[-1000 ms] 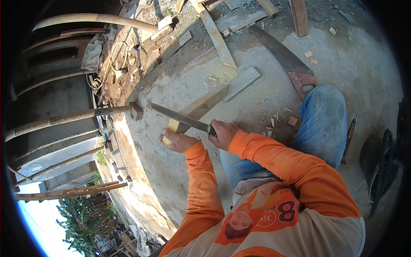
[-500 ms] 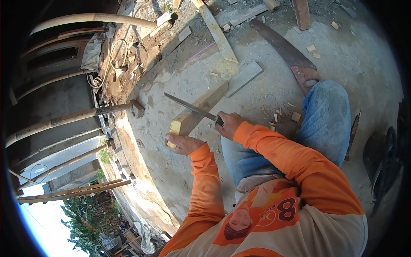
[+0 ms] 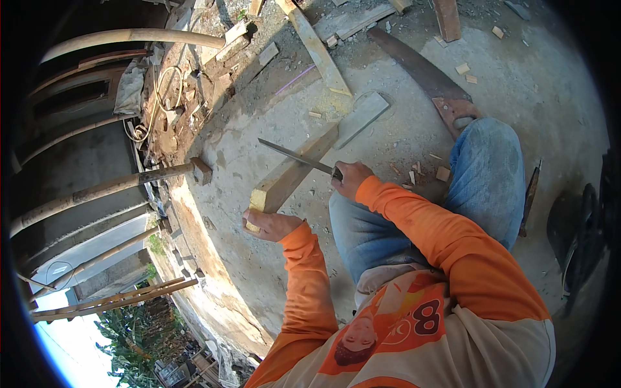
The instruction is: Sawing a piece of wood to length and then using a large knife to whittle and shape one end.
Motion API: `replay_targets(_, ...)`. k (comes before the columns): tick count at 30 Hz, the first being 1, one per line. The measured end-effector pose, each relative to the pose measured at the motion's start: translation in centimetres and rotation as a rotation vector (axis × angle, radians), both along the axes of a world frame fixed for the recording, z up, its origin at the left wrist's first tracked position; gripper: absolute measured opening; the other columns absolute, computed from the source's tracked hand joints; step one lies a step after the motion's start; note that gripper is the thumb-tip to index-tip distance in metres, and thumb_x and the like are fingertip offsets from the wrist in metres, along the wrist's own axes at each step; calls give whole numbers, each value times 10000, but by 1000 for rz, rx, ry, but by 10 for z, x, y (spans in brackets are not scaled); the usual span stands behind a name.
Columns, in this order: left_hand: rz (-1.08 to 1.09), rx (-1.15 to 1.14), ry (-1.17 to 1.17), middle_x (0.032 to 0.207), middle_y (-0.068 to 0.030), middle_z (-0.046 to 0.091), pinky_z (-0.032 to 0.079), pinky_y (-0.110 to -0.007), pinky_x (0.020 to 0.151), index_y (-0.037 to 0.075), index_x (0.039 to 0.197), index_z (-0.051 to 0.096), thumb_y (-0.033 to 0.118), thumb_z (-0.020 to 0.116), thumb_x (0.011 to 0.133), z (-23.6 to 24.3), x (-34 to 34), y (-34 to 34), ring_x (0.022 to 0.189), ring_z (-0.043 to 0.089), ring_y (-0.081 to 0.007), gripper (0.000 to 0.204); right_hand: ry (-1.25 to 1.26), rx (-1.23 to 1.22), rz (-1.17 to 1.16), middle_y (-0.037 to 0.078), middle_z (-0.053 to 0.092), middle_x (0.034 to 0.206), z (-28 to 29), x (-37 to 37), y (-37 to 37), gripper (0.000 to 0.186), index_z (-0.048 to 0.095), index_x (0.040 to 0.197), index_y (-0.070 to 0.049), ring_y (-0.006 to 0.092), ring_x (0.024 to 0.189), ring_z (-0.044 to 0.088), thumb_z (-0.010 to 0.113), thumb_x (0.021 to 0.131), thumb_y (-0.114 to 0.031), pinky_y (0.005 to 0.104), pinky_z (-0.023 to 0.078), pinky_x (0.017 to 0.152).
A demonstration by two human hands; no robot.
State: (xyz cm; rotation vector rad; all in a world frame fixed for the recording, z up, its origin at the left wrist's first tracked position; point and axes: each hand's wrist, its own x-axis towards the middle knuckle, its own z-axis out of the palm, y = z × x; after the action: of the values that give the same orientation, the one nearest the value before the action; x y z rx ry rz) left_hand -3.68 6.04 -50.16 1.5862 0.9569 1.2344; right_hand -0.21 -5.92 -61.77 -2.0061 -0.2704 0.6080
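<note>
My left hand is wrapped round the near end of a wooden beam, its thumb by the pale yellow cut face. The beam lies slanting on the concrete, its far end beside a flat grey board. My right hand is closed on the dark handle of a long, narrow-bladed metal tool. Its blade lies across the beam's upper side and sticks out past the far edge. Whether the blade is a knife or a file I cannot tell.
A handsaw lies beyond my bent knee. Wood chips are scattered by my leg. A longer timber lies farther off. Bamboo poles stand at the left, and a thin tool lies to the right.
My right hand has drawn the blade a little back to the right across the beam. My left hand keeps its hold on the beam's end. The whole view has shifted slightly.
</note>
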Motion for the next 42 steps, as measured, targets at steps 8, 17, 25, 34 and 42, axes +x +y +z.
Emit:
replay_targets(8,-12,-20,-14,1004,-119,483,437,-333,771,2,1060,480,355,515,884,-4,-8,9,872,486,-210,395,31,-37,7,172,645,812,2,8,-4,298,556,901,-45,355,798,627,625,776,-307,448,493,736)
replay_targets(17,-3,-30,-17,1028,-159,505,447,-353,785,-20,1092,476,355,518,873,-12,-7,15,879,508,-236,436,21,-57,-94,188,640,824,-36,8,-11,290,577,928,-34,379,794,609,608,763,-271,455,490,731)
replay_targets(25,39,-128,65,1012,-130,477,426,-363,818,8,1075,474,331,506,887,-5,-15,33,908,484,-231,375,49,-83,-21,179,650,871,-5,5,4,297,593,953,-42,353,828,627,597,790,-291,432,498,760)
replay_targets(34,9,-103,39,1041,-143,490,435,-382,827,8,1083,474,321,518,863,-14,-16,48,934,496,-247,385,-151,35,55,195,633,854,-33,5,5,272,587,905,-16,373,806,610,621,758,-242,437,487,749)
replay_targets(42,1,-65,-28,1040,-139,486,440,-381,822,2,1072,483,321,518,868,-1,-5,36,935,493,-247,380,-207,69,144,165,653,874,-4,4,10,271,616,930,-39,314,843,638,601,792,-271,416,503,774)
